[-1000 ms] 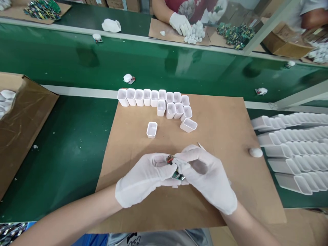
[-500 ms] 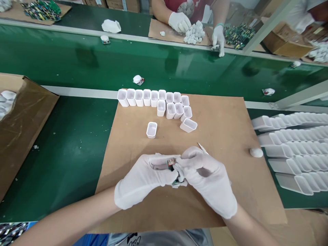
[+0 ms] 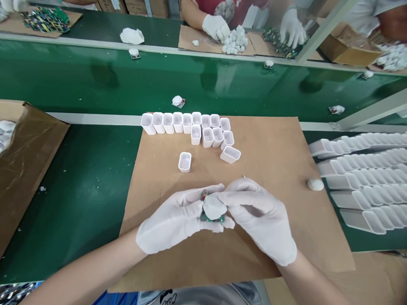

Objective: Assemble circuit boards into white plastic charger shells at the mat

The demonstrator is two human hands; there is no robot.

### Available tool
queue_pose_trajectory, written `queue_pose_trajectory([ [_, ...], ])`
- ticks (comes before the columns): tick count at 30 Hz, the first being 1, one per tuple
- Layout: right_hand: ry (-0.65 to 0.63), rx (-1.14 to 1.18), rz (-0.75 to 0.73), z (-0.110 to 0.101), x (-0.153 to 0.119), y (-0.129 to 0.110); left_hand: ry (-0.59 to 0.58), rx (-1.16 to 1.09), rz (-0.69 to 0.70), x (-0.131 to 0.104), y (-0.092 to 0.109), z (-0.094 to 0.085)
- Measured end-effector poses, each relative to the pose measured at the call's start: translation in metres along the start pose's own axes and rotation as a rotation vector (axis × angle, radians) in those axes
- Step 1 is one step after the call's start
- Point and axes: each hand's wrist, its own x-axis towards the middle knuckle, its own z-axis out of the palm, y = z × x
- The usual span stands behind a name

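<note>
My left hand, in a white glove, holds a small green circuit board at the lower middle of the view. A lump of white putty-like material lies on the board. The fingertips of my right hand, also gloved, pinch the right edge of that lump. Beyond my hands, a single white cup stands on the brown cardboard sheet. Two rows of similar cups stand near its far edge, and one tilted cup lies closer.
Stacked white cups lie at the right, beside a round white lump. A cardboard box stands at left. Boards with white lumps rest on the green strip. Across it, a person's gloved hands are at work.
The white lump and the board now show more openly between my hands. The boards on the green strip have shifted right, and another appears there. The other person's hand has moved onto the board pile.
</note>
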Motion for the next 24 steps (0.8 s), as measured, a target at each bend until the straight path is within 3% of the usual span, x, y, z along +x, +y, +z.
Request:
queue_pose_trajectory([
  [5, 0.009, -0.249, -0.115, -0.001, -0.002, 0.004, 0.019, -0.035, -0.072, 0.003, 0.004, 0.003],
  [8, -0.017, -0.287, -0.144, -0.003, -0.001, 0.002, 0.09, 0.067, -0.1, 0.001, 0.008, 0.009],
  [13, -0.299, -0.414, -0.27, -0.004, 0.007, 0.001, 0.11, 0.24, -0.023, -0.002, 0.005, 0.013],
  [17, -0.177, -0.627, -0.441, 0.002, 0.006, 0.006, 0.073, 0.248, 0.02, -0.001, 0.003, 0.011],
  [19, -0.134, -0.649, -0.433, 0.003, 0.003, 0.007, 0.095, 0.3, -0.023, 0.0, 0.005, 0.013],
  [24, -0.177, -0.638, -0.406, 0.004, 0.004, 0.002, 0.154, 0.392, -0.095, 0.003, 0.014, 0.02],
])
